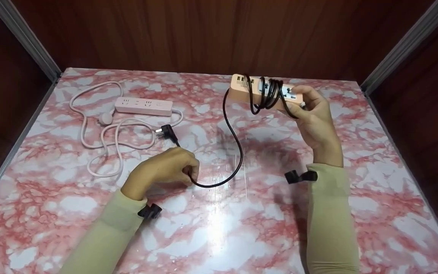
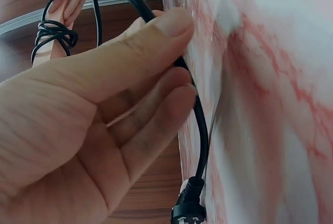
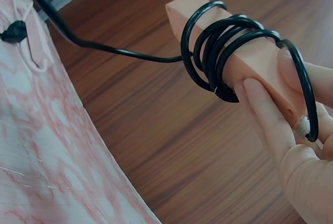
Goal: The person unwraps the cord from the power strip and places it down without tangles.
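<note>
My right hand point(image 1: 316, 120) grips one end of an orange power strip point(image 1: 240, 93), raised over the table at the back right. A black cord point(image 3: 229, 39) is wound in several loose loops round the strip. From the loops the cord sags in a curve to my left hand point(image 1: 165, 165), which pinches it between thumb and fingers. Just past the left fingers point(image 2: 171, 104) a short length of cord ends in a black plug point(image 1: 168, 133) with metal pins. In the left wrist view that plug hangs below the fingers.
A pink power strip point(image 1: 143, 106) lies at the back left of the marbled table point(image 1: 74, 236). Its pale cord point(image 1: 84, 125) spreads in loose loops, and its round plug point(image 1: 105, 118) lies beside it. Dark wood-grain panels point(image 1: 203, 34) stand round the back and sides.
</note>
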`<control>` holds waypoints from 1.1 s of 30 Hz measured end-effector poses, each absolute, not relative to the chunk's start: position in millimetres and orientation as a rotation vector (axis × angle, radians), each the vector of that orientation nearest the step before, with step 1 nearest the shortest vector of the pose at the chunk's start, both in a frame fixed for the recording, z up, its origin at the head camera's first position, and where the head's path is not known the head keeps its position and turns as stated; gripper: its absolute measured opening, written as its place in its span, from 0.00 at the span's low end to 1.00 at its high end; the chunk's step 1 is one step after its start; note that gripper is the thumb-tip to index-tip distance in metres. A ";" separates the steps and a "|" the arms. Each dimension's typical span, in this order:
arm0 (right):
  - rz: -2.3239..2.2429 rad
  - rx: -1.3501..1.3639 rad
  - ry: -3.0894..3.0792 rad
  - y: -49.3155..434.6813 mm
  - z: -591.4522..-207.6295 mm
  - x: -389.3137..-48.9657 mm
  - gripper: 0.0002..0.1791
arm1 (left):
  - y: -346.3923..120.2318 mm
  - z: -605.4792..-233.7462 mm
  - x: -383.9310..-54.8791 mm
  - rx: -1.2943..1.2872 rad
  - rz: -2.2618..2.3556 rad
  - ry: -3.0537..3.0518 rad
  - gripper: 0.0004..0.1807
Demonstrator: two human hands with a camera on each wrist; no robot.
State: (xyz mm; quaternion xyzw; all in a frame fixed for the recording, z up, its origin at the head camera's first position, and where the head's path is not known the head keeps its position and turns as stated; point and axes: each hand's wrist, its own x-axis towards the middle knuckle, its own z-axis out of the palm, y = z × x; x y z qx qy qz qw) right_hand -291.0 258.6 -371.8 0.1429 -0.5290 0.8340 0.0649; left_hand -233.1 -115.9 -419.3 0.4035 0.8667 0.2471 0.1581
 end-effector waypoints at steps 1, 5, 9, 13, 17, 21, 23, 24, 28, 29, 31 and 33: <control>2.515 0.431 -1.600 258.4 -371.8 -291.1 0.18 | -116.3 -418.8 -233.1 1.147 0.691 2.473 0.09; 2.517 0.438 -1.605 258.5 -371.7 -290.7 0.18 | -118.3 -415.7 -232.7 1.108 0.636 2.453 0.10; 2.506 0.429 -1.633 258.4 -370.8 -289.3 0.18 | -119.7 -412.1 -232.4 1.108 0.650 2.432 0.13; 2.495 0.406 -1.645 258.4 -369.8 -288.2 0.18 | -119.1 -408.9 -232.6 1.108 0.733 2.393 0.16; 2.491 0.388 -1.641 258.6 -369.8 -287.9 0.19 | -115.6 -407.7 -232.0 1.117 0.742 2.410 0.12; 2.491 0.392 -1.637 258.1 -369.2 -287.6 0.20 | -112.4 -406.9 -231.5 1.141 0.740 2.461 0.09; 2.493 0.405 -1.635 257.6 -368.6 -287.7 0.19 | -111.9 -407.1 -232.2 1.153 0.781 2.488 0.09; 2.494 0.412 -1.633 257.3 -368.4 -287.8 0.19 | -111.5 -407.3 -232.7 1.155 0.807 2.504 0.09; 2.497 0.429 -1.624 256.8 -368.5 -288.5 0.18 | -106.4 -409.7 -235.0 1.113 0.955 2.588 0.10; 2.497 0.429 -1.620 256.6 -368.7 -288.6 0.18 | -103.8 -410.6 -235.0 1.082 0.999 2.604 0.10; 2.499 0.427 -1.614 256.0 -369.1 -288.9 0.19 | -97.0 -413.2 -234.7 1.004 1.088 2.625 0.11; 2.500 0.428 -1.615 255.1 -369.6 -289.6 0.19 | -88.1 -415.7 -233.1 0.921 1.168 2.629 0.12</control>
